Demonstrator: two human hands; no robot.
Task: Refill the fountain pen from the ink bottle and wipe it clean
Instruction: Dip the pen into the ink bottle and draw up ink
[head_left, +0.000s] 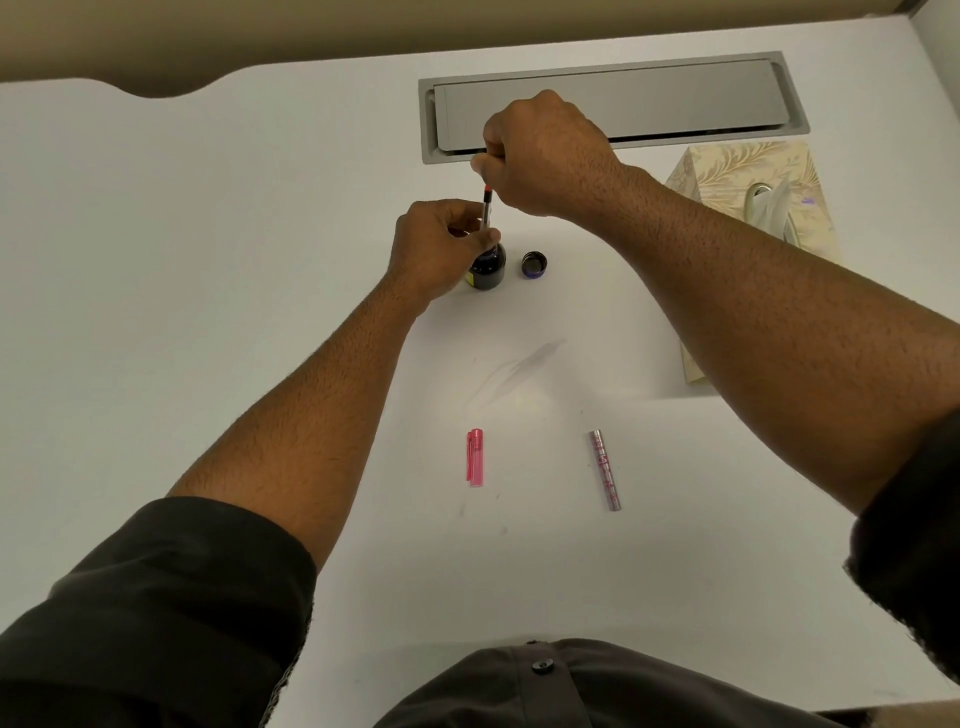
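Matt white table (208, 260); glossy dark glass ink bottle (488, 270); translucent pink plastic pen cap (475, 457); brushed metal hatch (613, 104).

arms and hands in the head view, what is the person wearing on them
Both forearms are bare. The left hand and the right hand wear no gloves, and no ring or watch shows. Dark, charcoal-toned sleeves are pushed up: the left sleeve and the right sleeve. They match a buttoned shirt.

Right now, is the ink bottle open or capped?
Open. The ink bottle stands upright with the pen's converter section dipped into its mouth, and its black cap lies on the table beside it.
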